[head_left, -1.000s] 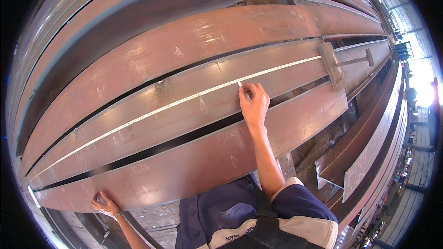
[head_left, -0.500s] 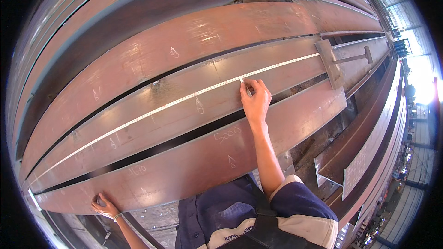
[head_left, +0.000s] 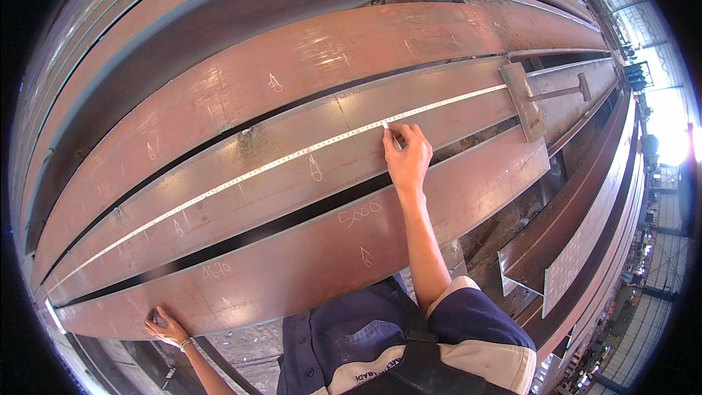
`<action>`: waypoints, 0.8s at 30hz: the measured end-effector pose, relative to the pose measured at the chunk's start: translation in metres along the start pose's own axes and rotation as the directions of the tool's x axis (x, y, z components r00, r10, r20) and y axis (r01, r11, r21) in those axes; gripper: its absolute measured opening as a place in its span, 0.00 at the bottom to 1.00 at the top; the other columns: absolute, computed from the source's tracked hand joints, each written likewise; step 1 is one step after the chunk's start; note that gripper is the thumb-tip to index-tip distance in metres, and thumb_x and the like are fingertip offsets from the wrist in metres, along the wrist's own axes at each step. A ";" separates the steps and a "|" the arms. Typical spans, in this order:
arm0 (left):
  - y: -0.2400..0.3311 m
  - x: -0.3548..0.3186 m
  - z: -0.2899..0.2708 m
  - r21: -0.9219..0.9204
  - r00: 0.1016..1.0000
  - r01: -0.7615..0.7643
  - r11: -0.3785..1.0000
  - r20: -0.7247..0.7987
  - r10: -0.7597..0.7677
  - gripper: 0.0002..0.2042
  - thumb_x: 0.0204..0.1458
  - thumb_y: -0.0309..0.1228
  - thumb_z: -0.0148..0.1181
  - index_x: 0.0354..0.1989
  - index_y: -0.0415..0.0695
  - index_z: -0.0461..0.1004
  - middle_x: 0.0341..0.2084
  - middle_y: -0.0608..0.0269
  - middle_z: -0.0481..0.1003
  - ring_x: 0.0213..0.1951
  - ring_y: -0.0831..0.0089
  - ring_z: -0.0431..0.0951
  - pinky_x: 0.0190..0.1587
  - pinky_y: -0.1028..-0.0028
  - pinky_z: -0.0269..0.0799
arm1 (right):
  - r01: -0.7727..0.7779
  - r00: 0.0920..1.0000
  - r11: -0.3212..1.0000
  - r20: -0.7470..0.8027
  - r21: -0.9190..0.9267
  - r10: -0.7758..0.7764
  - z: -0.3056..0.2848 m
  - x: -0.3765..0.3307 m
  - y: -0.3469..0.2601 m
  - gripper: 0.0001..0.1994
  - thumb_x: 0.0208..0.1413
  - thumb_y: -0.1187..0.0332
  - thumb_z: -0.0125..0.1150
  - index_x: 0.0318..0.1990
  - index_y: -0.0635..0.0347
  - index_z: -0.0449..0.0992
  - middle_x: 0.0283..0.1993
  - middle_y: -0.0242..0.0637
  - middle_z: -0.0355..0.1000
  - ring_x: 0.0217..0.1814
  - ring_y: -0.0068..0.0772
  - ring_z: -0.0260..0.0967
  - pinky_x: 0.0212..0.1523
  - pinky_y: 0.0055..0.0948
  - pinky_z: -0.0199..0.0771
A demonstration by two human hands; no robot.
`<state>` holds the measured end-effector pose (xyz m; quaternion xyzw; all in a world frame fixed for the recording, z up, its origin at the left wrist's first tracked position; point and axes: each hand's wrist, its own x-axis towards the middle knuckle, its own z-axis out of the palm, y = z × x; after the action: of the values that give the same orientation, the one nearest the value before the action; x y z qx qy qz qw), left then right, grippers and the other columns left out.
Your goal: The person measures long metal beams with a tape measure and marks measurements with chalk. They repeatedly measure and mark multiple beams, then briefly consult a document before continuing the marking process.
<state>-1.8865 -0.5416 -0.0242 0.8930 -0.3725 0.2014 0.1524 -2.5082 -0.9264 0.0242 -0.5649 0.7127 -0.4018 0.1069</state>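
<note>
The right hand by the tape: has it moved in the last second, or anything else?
Hardly. The right hand stays at the tape with a small white marker in its fingertips, shifting at most a touch along it. The left hand still rests on the near plate's lower edge. The tape, plates and square lie as before.

my one head camera looks down and forward from close above, a wide fisheye bending the long steel plates (head_left: 307,73), with my right hand (head_left: 406,157) central and my left hand (head_left: 165,326) low.
</note>
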 end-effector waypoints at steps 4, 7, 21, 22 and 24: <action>-0.001 -0.001 0.001 0.009 1.000 0.003 1.000 -0.010 -0.003 0.22 0.62 0.47 0.65 0.44 0.37 0.78 0.43 0.49 0.78 0.47 0.51 0.75 0.54 0.52 0.68 | -0.007 1.000 1.000 0.009 0.002 0.007 -0.001 0.000 0.000 0.07 0.55 0.72 0.70 0.40 0.63 0.86 0.32 0.43 0.77 0.32 0.40 0.78 0.39 0.35 0.76; 0.002 0.000 -0.002 -0.002 1.000 0.005 1.000 0.007 -0.005 0.22 0.62 0.47 0.65 0.44 0.37 0.78 0.43 0.48 0.78 0.46 0.51 0.75 0.53 0.52 0.69 | -0.026 1.000 0.999 0.018 0.030 0.025 -0.001 0.001 0.000 0.07 0.55 0.72 0.70 0.40 0.63 0.86 0.32 0.43 0.77 0.33 0.40 0.78 0.39 0.35 0.76; 0.001 0.000 0.000 -0.010 1.000 -0.002 1.000 -0.027 0.002 0.23 0.62 0.50 0.64 0.43 0.36 0.78 0.41 0.49 0.77 0.46 0.51 0.75 0.53 0.51 0.69 | -0.030 0.999 0.999 0.042 0.043 0.029 -0.003 0.000 0.000 0.06 0.58 0.72 0.68 0.40 0.64 0.85 0.36 0.47 0.78 0.38 0.51 0.80 0.41 0.40 0.78; 0.001 0.000 0.001 -0.004 0.999 -0.009 1.000 -0.034 0.009 0.23 0.62 0.50 0.64 0.43 0.37 0.78 0.41 0.49 0.77 0.46 0.51 0.75 0.53 0.51 0.69 | -0.027 0.999 0.999 0.043 0.040 0.026 -0.003 0.000 0.000 0.06 0.58 0.72 0.68 0.40 0.64 0.85 0.36 0.47 0.77 0.38 0.50 0.80 0.41 0.40 0.78; 0.000 0.000 0.001 -0.005 0.999 -0.015 1.000 -0.036 0.015 0.23 0.62 0.50 0.64 0.43 0.37 0.78 0.41 0.49 0.77 0.46 0.51 0.75 0.53 0.52 0.69 | -0.023 0.999 0.999 0.044 0.042 0.021 -0.003 0.000 0.000 0.06 0.58 0.72 0.68 0.40 0.64 0.85 0.36 0.47 0.77 0.38 0.50 0.80 0.41 0.40 0.77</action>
<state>-1.8859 -0.5421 -0.0254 0.8860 -0.3768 0.2177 0.1600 -2.5103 -0.9249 0.0261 -0.5633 0.7076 -0.4033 0.1389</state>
